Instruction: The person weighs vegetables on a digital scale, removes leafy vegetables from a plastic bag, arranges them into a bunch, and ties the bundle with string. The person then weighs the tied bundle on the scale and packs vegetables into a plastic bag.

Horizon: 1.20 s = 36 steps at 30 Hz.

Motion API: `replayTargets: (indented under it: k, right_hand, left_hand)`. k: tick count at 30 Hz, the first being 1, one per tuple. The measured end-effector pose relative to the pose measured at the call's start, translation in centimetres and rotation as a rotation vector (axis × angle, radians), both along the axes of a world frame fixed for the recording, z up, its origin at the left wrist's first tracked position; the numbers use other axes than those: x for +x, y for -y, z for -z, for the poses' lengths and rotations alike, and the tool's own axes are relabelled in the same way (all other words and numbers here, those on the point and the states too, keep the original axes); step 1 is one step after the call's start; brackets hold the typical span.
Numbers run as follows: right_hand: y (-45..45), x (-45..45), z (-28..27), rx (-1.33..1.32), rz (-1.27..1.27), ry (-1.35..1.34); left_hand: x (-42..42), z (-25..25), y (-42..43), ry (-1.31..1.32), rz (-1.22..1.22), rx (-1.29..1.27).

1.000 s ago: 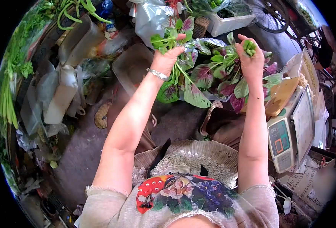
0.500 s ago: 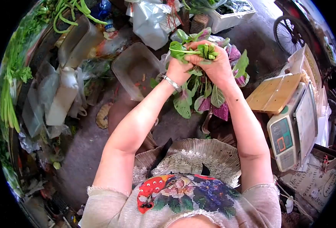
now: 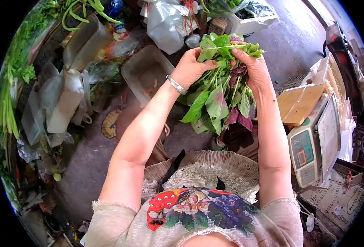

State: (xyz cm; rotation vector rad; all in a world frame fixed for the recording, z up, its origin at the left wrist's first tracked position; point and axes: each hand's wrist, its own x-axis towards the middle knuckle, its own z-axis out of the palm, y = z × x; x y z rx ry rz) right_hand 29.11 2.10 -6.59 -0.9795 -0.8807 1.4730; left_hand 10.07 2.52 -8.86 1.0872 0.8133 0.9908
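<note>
Both of my hands are raised at the top centre around a bunch of leafy greens [image 3: 217, 101] with green and purple leaves that hang down between them. My left hand [image 3: 191, 69], with a silver bangle at the wrist, is closed on the left side of the bunch, thumb across the stems. On the right side, my right hand [image 3: 251, 68] grips the stems, whose cut ends point right past its fingers. Some leaves hide parts of the fingers of both hands.
A translucent plastic tub [image 3: 133, 74] is left of the greens. To the right lie a wooden board [image 3: 301, 103] and a weighing scale [image 3: 307, 144]. Plastic bags [image 3: 162, 29] hang at the top, near a white foam box [image 3: 252, 25]. Celery [image 3: 7, 109] lines the far left.
The hands came together, then moved slightly apart, with the greens now gathered between them. The loose leaves hang lower and nearer the centre. The bicycle wheel at the upper right has gone from view.
</note>
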Motion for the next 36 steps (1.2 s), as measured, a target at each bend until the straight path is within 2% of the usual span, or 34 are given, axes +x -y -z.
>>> replayTargets:
  k: [3, 4, 9, 11, 14, 17, 18, 19, 21, 22, 25, 27, 28, 32, 33, 35, 36]
  right_hand:
    - [-0.1, 0.6, 0.3, -0.047, -0.026, -0.032]
    - [-0.2, 0.6, 0.4, -0.046, -0.025, -0.032]
    - [0.0, -0.2, 0.1, -0.047, -0.020, -0.078]
    - [-0.1, -0.7, 0.3, -0.082, 0.015, -0.078]
    - [0.1, -1.4, -0.3, -0.129, 0.058, -0.162]
    - [-0.4, -0.6, 1.0, -0.169, 0.018, -0.232]
    - [-0.6, -0.3, 1.1, -0.169, 0.017, -0.232]
    - [-0.7, 0.0, 1.1, -0.184, 0.012, -0.231]
    - [-0.7, 0.3, 0.4, -0.179, 0.027, -0.202]
    - [-0.7, 0.9, 0.3, -0.174, 0.044, -0.195]
    - [-0.9, 3.0, 0.6, -0.146, 0.128, -0.189]
    - [-0.6, 3.5, -0.5, -0.042, 0.060, -0.216]
    - [-0.7, 4.4, -0.3, 0.005, 0.040, -0.176]
    - [-0.3, 5.1, -0.5, 0.124, 0.240, 0.144]
    - [-0.3, 5.0, -0.4, 0.124, 0.241, 0.143]
    - [-0.3, 4.7, -0.3, 0.273, 0.342, 0.672]
    - [0.1, 4.2, -0.3, 0.269, 0.294, 0.737]
  left_hand:
    - [-0.4, 0.6, -0.7, 0.008, -0.077, 0.043]
    - [-0.9, 0.6, -1.3, -0.110, -0.048, 0.137]
    - [0.9, 1.5, -0.3, -0.167, -0.177, 0.227]
    - [1.1, 1.7, 0.0, -0.305, -0.189, 0.314]
    - [1.7, 1.4, 0.9, -0.373, -0.223, 0.454]
    - [1.3, 1.6, 0.7, -0.366, -0.200, 0.409]
    - [0.9, 1.2, 0.4, -0.296, -0.164, 0.428]
    - [0.9, 0.9, 0.2, -0.078, -0.136, 0.243]
    - [-0.2, 0.1, -0.8, 0.012, -0.093, 0.152]
    - [-0.9, -0.4, -1.0, -0.055, -0.106, 0.103]
    - [-2.3, 0.7, -2.7, 0.200, -0.241, 0.105]
    - [-3.6, 0.4, -3.2, 0.291, -0.293, 0.024]
    - [-4.0, 0.6, -3.6, 0.323, -0.313, 0.054]
    - [-4.7, -0.2, -3.7, 0.358, -0.369, 0.048]
    - [-4.7, -0.5, -3.6, 0.381, -0.395, 0.043]
    - [-4.9, -0.7, -3.5, 0.383, -0.369, 0.031]
    - [-4.8, -0.5, -3.5, 0.426, -0.387, -0.029]
